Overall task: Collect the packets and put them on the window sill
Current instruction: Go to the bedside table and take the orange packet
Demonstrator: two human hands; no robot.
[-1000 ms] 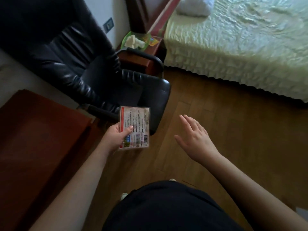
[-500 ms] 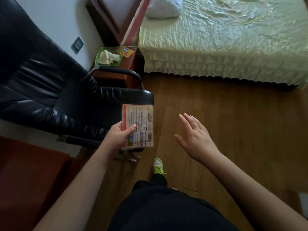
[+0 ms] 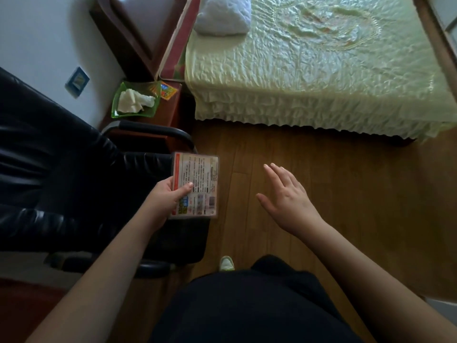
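Observation:
My left hand [image 3: 165, 201] grips a flat printed packet [image 3: 200, 179] by its lower left corner, thumb across its face, held over the edge of a black chair. It may be more than one packet stacked; I cannot tell. My right hand [image 3: 289, 201] hovers open over the wooden floor, fingers spread, holding nothing. Another small colourful packet [image 3: 167, 91] lies on the bedside table [image 3: 170, 112], beside a green dish. No window sill is in view.
A black leather armchair [image 3: 61, 174] fills the left. A green glass dish [image 3: 133, 100] with white tissue sits on the bedside table. A bed [image 3: 309, 70] with a pale green cover and a white pillow [image 3: 222, 16] spans the top. Bare wooden floor [image 3: 346, 181] lies ahead.
The view has swung and moved forward: the chair and bedside table shifted left and down, and the bed came closer. Both hands keep the same pose, the packet still held.

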